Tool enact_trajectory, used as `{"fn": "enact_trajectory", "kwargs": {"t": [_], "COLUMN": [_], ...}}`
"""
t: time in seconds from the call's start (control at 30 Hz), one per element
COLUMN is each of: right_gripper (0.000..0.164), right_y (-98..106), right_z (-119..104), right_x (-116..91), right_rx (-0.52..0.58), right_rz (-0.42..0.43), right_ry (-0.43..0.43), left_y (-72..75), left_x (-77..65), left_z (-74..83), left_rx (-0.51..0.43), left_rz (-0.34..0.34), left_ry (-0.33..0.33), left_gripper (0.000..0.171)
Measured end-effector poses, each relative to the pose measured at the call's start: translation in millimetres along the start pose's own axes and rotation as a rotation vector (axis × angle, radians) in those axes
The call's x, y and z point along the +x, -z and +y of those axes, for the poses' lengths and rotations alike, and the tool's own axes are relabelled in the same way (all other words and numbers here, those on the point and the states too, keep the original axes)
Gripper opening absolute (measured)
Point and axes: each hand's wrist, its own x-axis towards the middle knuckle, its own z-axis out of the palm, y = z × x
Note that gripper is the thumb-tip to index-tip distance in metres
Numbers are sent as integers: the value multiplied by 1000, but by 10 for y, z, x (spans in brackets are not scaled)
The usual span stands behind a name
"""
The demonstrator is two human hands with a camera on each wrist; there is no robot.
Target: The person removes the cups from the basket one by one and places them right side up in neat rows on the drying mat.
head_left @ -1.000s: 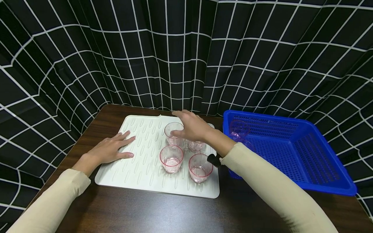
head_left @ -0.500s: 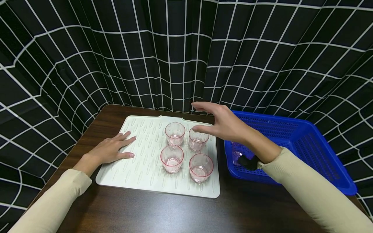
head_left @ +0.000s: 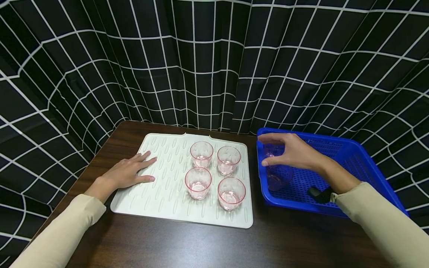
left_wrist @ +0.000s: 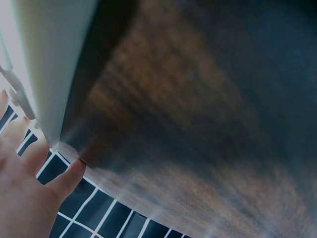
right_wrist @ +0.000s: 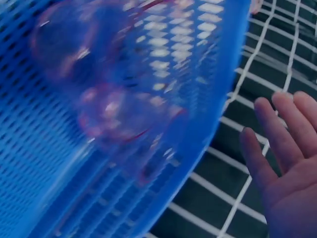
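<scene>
My left hand (head_left: 125, 173) rests with spread fingers on the left side of a white drying tray (head_left: 164, 197); the left wrist view shows its fingertips at the tray's edge (left_wrist: 49, 64). Several clear pink-rimmed glasses stand upright on the tray's right half, among them a back one (head_left: 201, 155) and a front one (head_left: 231, 194). Over the left end of a blue plastic basket (head_left: 301, 207) hovers my right hand (head_left: 296, 150), thumb and fingers apart, holding nothing. Beneath it lie pink glasses (head_left: 279, 178), partly hidden by the hand; the blurred right wrist view shows a tipped glass (right_wrist: 119, 114).
A dark wood table (head_left: 187, 245) bears the tray and, to its right, the basket. Black curtain with a white grid (head_left: 214, 74) hangs close behind and on both sides. The basket's raised wall (head_left: 263, 182) stands between its glasses and the tray.
My right hand has moved right from the back glass on the tray, across the other glasses, to above the basket. The left hand and the glasses on the tray stay put.
</scene>
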Motion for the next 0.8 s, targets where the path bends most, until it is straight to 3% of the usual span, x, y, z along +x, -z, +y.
{"fn": "enact_trajectory", "kwargs": {"t": [0.33,0.8], "right_gripper": [82,83], "right_y": [2,61], "right_z": [306,450], "right_x": [-197,-305], "right_rx": [2,-35], "right_rz": [-127,-234], "right_ry": [-81,-131], "left_y": [-11,-2], "left_x": [7,7], "left_z": [-4,1], "left_rx": [7,9], "left_rz": [1,-4], "left_ry": [8,9], "left_gripper": [85,86]}}
